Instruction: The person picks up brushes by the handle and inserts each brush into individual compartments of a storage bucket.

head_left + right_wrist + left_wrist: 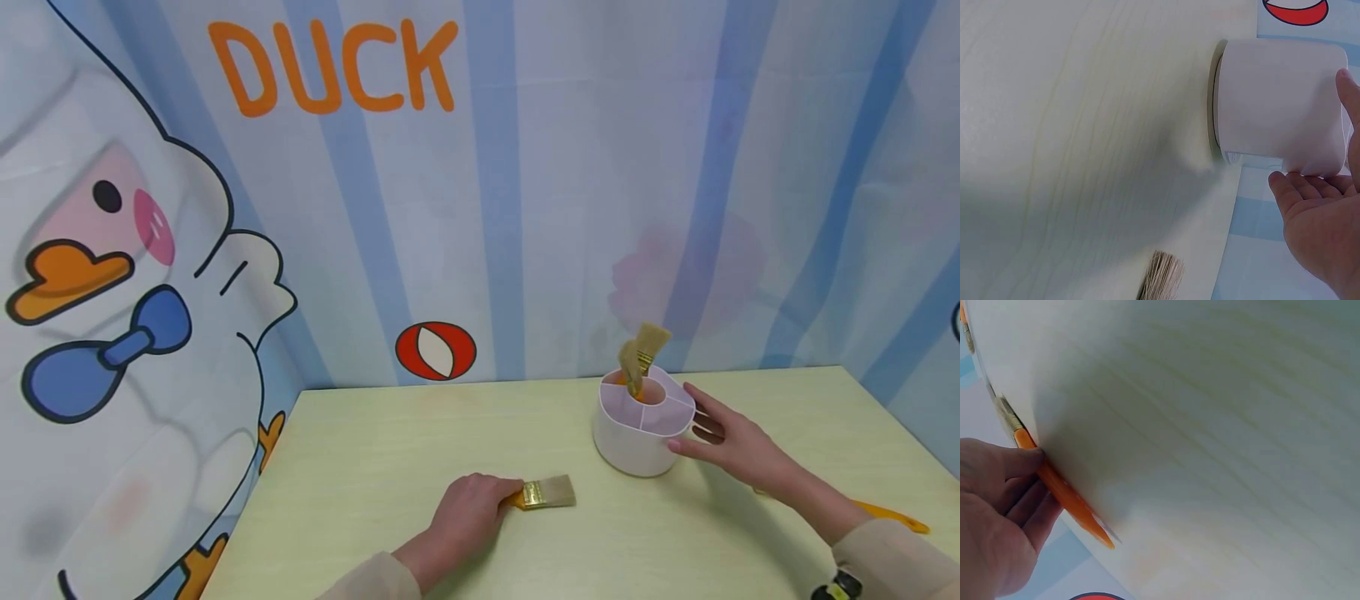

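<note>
Close over the tabletop, my left hand (pixel 471 510) pinches a flat paintbrush (pixel 549 492) by its orange handle, bristles pointing right. In the left wrist view the handle (pixel 1069 499) runs past the thumb and fingers. My right hand (pixel 738 447) holds the right side of a white round divided organizer (pixel 630 446), thumb on the near wall and fingers around the side. The organizer stands upright, also filling the upper right of the right wrist view. Paintbrushes (pixel 651 343) stand in it, bristles up; their handles are mostly hidden inside.
Another paintbrush with an orange handle (pixel 896 517) lies on the table beneath my right forearm, partly covered by it. Its bristles (pixel 1161 278) show in the right wrist view. Behind the pale wooden table (pixel 360 450) hangs a blue-striped curtain (pixel 555 208) with a duck print.
</note>
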`<state>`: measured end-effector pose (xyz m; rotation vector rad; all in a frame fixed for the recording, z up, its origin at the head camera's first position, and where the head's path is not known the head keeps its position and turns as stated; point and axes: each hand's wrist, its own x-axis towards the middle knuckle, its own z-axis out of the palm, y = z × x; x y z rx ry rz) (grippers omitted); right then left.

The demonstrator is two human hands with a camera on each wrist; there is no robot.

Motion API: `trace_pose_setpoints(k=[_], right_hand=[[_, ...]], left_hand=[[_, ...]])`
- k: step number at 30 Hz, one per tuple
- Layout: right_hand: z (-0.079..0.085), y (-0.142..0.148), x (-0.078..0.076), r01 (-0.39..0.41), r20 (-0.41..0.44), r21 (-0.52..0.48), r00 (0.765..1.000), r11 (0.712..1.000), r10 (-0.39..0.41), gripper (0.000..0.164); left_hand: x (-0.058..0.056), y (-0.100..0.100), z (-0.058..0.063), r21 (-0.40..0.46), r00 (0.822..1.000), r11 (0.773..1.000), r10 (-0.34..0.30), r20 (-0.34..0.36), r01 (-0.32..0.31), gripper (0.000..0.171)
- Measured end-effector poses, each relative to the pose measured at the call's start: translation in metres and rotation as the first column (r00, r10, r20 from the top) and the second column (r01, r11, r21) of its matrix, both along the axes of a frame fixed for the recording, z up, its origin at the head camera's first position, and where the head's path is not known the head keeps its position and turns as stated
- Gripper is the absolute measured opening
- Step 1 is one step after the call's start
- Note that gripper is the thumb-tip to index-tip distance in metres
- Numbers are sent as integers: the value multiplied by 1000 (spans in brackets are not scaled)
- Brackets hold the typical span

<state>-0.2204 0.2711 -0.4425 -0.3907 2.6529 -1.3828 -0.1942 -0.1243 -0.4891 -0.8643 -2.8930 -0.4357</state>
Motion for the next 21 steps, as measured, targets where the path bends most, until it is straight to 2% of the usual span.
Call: trace_pose_setpoints(k=[12,17,19,21], right_hand=[[0,0,0,3,-4,-1,1000,1000,-3,97],[-1,1,-1,1,-12,-1,1000,1000,-1,97],[-1,1,-2,0,-13,-1,1000,1000,0,97],[-2,1,-2,0,-14,-3,1000,1000,0,97]], left_hand=[[-5,4,3,64,999,998,-6,-31,8,22],[-7,4,5,146,1000,989,19,23,-22,22],[-9,4,5,190,997,980,38,64,-49,24],[-11,5,6,257,992,963,59,113,-87,26]])
